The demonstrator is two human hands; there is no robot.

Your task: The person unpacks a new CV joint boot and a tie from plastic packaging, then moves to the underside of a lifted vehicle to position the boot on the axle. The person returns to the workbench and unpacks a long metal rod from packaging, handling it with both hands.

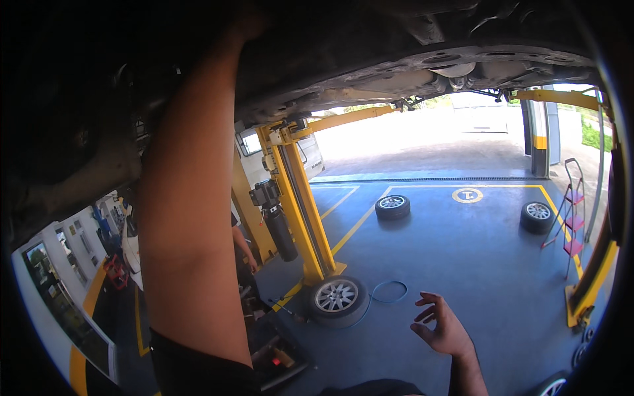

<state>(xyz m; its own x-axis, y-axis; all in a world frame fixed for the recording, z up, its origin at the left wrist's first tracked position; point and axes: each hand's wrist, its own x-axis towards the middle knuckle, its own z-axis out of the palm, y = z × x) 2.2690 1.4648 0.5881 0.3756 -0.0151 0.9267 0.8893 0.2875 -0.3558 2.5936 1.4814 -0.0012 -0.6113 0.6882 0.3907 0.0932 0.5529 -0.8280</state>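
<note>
Underbody [376,74] at twelve o'clock looks heavy, stiff, best held by edges; left hand [249,24]: grip indiscernible; right hand [446,328]: fingers half-curled, empty

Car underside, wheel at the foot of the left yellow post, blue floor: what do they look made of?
Car underside: likely metal, dull and grimy, judging by its ridges and holes; nearer parts too dark to tell.
Wheel: spoked centre probably metal, by its silvery shine; tyre likely matte black rubber.
Floor: seemingly painted or coated, by its even blue, soft sheen; base hidden.
</note>
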